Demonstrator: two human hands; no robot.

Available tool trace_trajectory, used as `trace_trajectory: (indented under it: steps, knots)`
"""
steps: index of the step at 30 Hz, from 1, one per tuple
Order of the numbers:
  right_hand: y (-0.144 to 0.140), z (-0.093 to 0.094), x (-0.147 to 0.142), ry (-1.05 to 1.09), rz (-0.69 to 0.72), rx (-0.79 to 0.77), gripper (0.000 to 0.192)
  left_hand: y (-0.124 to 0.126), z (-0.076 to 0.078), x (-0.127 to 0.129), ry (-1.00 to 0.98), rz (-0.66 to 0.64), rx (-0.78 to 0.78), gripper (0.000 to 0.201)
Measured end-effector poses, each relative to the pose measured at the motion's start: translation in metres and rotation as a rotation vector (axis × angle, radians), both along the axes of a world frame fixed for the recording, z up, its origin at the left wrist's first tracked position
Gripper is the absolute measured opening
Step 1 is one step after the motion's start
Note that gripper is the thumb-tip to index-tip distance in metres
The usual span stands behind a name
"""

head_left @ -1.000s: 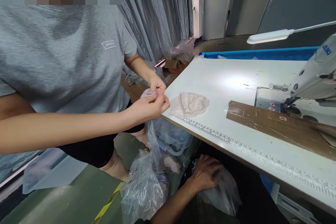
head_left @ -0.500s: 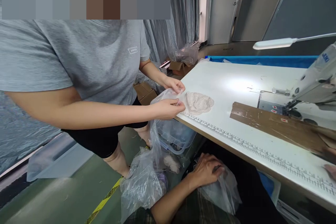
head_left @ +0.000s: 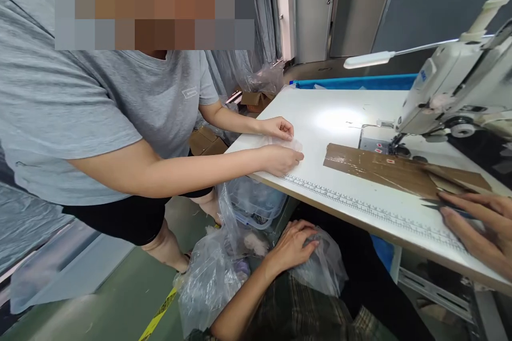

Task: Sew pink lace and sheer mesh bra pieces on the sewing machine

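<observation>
The plastic bag [head_left: 326,272] lies on our lap [head_left: 364,272] beneath our unclenched left hand [head_left: 295,244]; we cannot tell whether our right hand [head_left: 486,224] grasps the dark tool [head_left: 432,203].

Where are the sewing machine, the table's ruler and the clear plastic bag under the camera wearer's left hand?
Sewing machine [head_left: 445,77]: head view, on its white body.
Ruler [head_left: 356,202]: head view, midway along its scale.
Clear plastic bag [head_left: 327,266]: head view, on its crumpled, uncovered part.

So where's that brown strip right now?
In the head view, the brown strip lies right of centre on the white table, along the near side of the sewing machine and beside the person's right hand.
</observation>
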State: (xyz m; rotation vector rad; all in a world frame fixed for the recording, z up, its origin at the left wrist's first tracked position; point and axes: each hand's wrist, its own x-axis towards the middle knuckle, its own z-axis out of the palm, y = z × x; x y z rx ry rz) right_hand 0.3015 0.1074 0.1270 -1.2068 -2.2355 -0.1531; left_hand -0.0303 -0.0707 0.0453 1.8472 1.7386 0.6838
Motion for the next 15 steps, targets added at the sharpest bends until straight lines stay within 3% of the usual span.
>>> trace_trajectory:
  steps: [3,10,15]
  knots:
    - [-0.005,0.008,-0.003,-0.066,0.097,0.012,0.079,-0.008,0.000,0.000,-0.012,0.024,0.041,0.026]
    - [-0.010,0.012,-0.007,-0.137,0.094,0.090,0.078,-0.012,-0.002,0.002,-0.083,0.044,0.106,0.025]
    - [-0.016,0.020,-0.011,-0.205,0.056,0.072,0.062,-0.008,0.000,0.003,-0.141,0.039,0.141,0.025]
